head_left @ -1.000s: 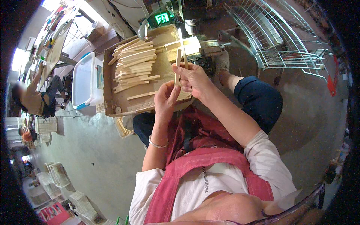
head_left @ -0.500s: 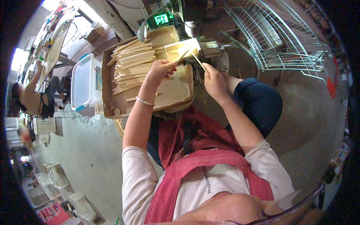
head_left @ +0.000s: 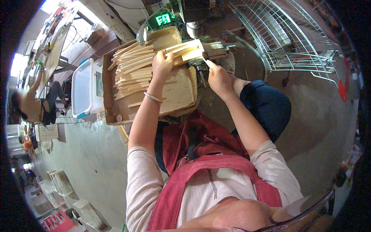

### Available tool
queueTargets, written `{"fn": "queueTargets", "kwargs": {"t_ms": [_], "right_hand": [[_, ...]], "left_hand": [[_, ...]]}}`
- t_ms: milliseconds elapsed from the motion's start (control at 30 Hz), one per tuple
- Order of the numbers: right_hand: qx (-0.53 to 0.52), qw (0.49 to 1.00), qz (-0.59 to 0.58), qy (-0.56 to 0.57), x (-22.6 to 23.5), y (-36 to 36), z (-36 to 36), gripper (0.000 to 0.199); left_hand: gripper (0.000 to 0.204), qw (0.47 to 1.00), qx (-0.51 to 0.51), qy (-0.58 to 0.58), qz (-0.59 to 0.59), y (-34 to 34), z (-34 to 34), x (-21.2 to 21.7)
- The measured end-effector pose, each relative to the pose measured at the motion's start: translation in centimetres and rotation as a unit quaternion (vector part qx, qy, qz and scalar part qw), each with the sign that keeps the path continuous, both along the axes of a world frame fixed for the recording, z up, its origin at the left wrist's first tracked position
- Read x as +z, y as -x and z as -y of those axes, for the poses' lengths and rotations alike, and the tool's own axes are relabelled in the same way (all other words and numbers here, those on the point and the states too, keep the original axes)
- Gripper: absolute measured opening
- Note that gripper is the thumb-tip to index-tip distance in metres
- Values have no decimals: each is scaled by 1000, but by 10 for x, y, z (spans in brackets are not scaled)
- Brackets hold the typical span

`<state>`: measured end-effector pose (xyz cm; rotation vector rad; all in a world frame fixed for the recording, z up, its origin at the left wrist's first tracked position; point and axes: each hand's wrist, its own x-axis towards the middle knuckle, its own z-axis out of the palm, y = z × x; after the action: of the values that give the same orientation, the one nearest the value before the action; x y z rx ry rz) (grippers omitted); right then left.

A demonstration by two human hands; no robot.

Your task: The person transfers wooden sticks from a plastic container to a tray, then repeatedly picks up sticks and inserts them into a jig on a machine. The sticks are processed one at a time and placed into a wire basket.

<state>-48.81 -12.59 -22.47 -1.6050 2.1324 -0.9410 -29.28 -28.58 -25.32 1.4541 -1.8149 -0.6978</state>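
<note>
My left hand [head_left: 163,65] is closed over the right ends of a row of pale wooden strips [head_left: 133,65], pinching one narrow wooden strip that reaches right toward a small, shallow, pale tray [head_left: 198,53]. My right hand [head_left: 220,80] is closed on a thin pale stick [head_left: 205,60], its tip at the tray's near right edge. The strips lie side by side in a worn cardboard box [head_left: 176,98]. The fingertips of my left hand are partly hidden.
A clear plastic bin [head_left: 83,89] with blue latches stands left of the box. A lamp [head_left: 142,35] and a lit green display [head_left: 162,19] are behind it. A wire cart [head_left: 286,42] stands at far right. Another person [head_left: 33,102] works at a bench on the left.
My left hand has moved slightly left and up with its strip, away from the stick's tip. The stick in my right hand has swung down from above the tray to its near edge.
</note>
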Motion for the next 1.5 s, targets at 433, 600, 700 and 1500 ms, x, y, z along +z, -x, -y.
{"fn": "queueTargets", "kwargs": {"t_ms": [433, 600, 700, 1500], "right_hand": [[-6, 998, -21, 56, -15, 0, 1, 33], [-11, 998, -10, 58, -18, 1, 2, 32], [-16, 998, -3, 64, -14, -1, 3, 31], [-13, 998, 61, 24, -9, 0, 5, 31]], "left_hand": [[49, 909, -67, 304, 278, 54, -12, 32], [37, 885, -100, 250, 380, 65, 11, 31], [35, 893, -121, 217, 374, 63, 22, 36], [68, 903, 73, -170, -387, 7, -9, -32]]}}
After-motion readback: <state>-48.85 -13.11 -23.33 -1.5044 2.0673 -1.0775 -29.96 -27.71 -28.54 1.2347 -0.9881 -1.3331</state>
